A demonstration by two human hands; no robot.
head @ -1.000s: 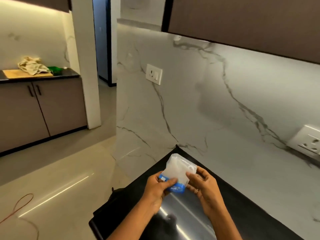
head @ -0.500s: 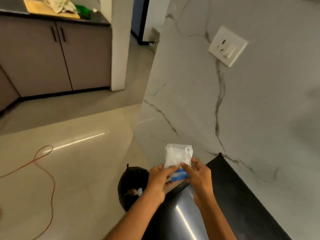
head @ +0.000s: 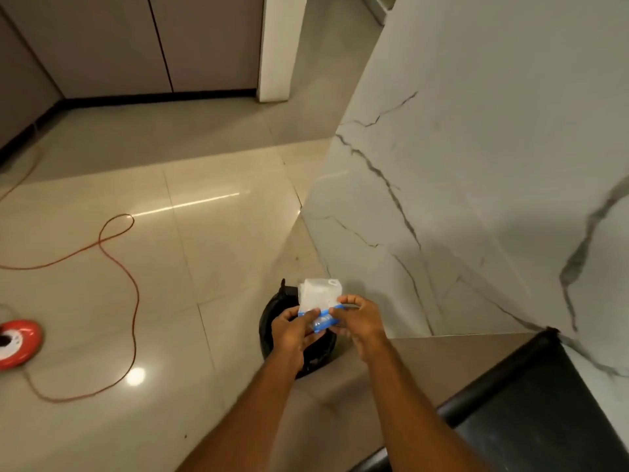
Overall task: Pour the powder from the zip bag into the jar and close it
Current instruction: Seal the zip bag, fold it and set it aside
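Glossy tiled floor (head: pixel 211 253) below, marble wall on my right, black bin (head: pixel 272 321) under my hands. Left hand (head: pixel 294 330) and right hand (head: pixel 357 318) each pinch the blue zip end of the zip bag (head: pixel 318 299), probably to keep it steady over the bin. Bag body rises just beyond my fingertips. Jar not in view

Clear zip bag (head: pixel 318 296), blue strip; orange cord (head: pixel 117 264); grey-veined white wall (head: pixel 476 199).

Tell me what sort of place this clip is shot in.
Probably a home kitchen: a black countertop against a marble-look wall, cabinet doors, and a lined bin on the tiled floor.
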